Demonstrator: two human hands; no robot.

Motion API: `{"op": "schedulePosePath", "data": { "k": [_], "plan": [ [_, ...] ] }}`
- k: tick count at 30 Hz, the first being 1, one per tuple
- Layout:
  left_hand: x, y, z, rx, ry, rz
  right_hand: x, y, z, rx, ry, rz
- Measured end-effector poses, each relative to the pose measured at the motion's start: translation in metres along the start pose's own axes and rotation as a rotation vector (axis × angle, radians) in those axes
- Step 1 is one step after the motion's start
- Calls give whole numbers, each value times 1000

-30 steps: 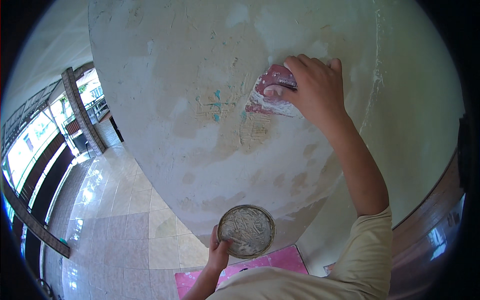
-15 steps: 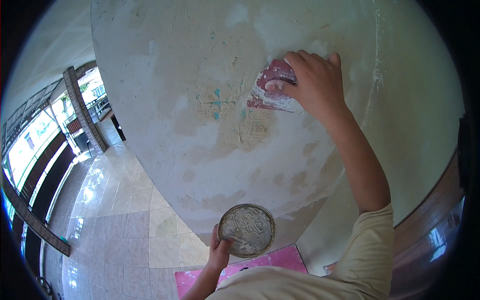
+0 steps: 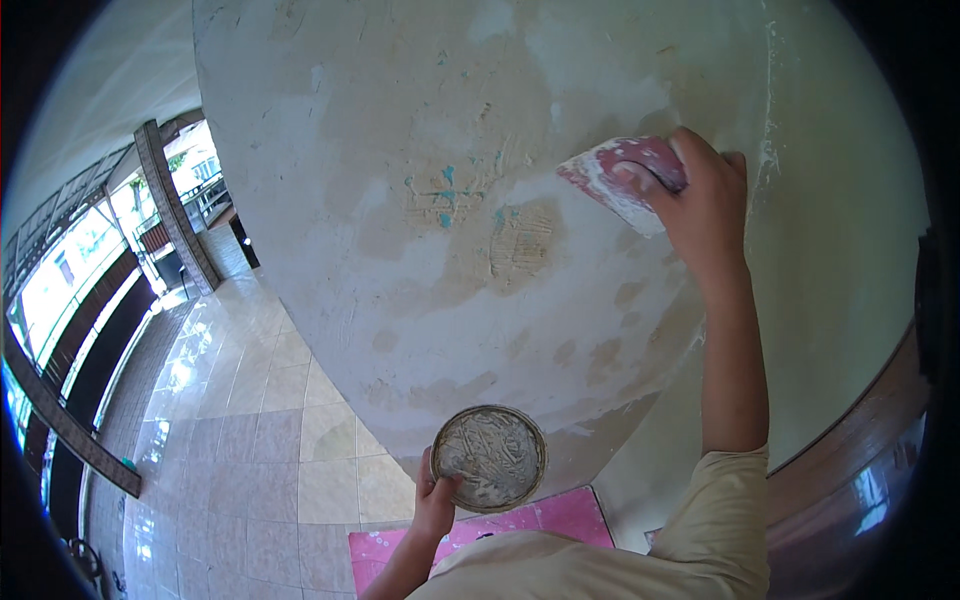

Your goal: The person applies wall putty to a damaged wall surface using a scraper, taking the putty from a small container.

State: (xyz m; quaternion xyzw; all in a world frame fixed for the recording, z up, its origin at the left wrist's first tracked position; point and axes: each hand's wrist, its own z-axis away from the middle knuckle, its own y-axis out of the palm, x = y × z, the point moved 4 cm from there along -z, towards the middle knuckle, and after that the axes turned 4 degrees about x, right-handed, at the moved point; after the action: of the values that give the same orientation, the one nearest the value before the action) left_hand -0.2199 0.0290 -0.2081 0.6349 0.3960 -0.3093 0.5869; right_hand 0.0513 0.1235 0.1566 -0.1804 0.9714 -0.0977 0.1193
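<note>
My right hand (image 3: 705,205) grips a dark red putty scraper (image 3: 625,175) with white filler smeared over its blade. The scraper's blade lies at the patchy wall (image 3: 420,310), right of a rough spot (image 3: 520,245) with scored lines and turquoise flecks. Low in front of me, my left hand (image 3: 435,500) is closed on the rim of a round, shallow tin (image 3: 540,455), its thumb over the edge. Greyish-white filler (image 3: 490,455) coats the inside of the tin.
A pink board or mat (image 3: 570,510) lies below the tin. Tiled floor (image 3: 250,430) stretches to the left toward a post (image 3: 175,205) and a railing. At right, the wall turns a corner into a greenish surface (image 3: 820,250), with brown wood (image 3: 850,450) below it.
My right hand has moved right along the wall with the scraper, and its blade has turned to point more to the left. The left hand and tin stay nearly in place.
</note>
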Motion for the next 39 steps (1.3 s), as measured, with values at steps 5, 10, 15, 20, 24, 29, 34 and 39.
{"op": "schedulePosePath", "data": {
  "k": [5, 10, 15, 20, 24, 29, 34, 39],
  "plan": [
    [-5, 2, -5, 52, 10, -35, 17, 1, 8, -7, 0, -158],
    [-5, 3, -6, 70, 2, -66, 79, 12, -15, 83, -203, -223],
    [-9, 6, -5, 99, 13, -93, 98, 33, -30, 157, -364, -196],
    [-9, 5, -3, 93, 35, -95, 92, 43, -47, 149, -421, -16],
    [-11, 6, -1, 38, 39, -67, 98, 28, -48, 186, -473, 63],
    [-5, 5, -3, 48, 46, -60, 89, 15, -53, 221, -426, 60],
    [-5, 3, -4, 67, 68, -80, 87, 13, -59, 159, -405, 72],
    [-8, 7, -2, 64, 52, -39, 86, 14, -60, 156, -393, 74]
  ]
}}
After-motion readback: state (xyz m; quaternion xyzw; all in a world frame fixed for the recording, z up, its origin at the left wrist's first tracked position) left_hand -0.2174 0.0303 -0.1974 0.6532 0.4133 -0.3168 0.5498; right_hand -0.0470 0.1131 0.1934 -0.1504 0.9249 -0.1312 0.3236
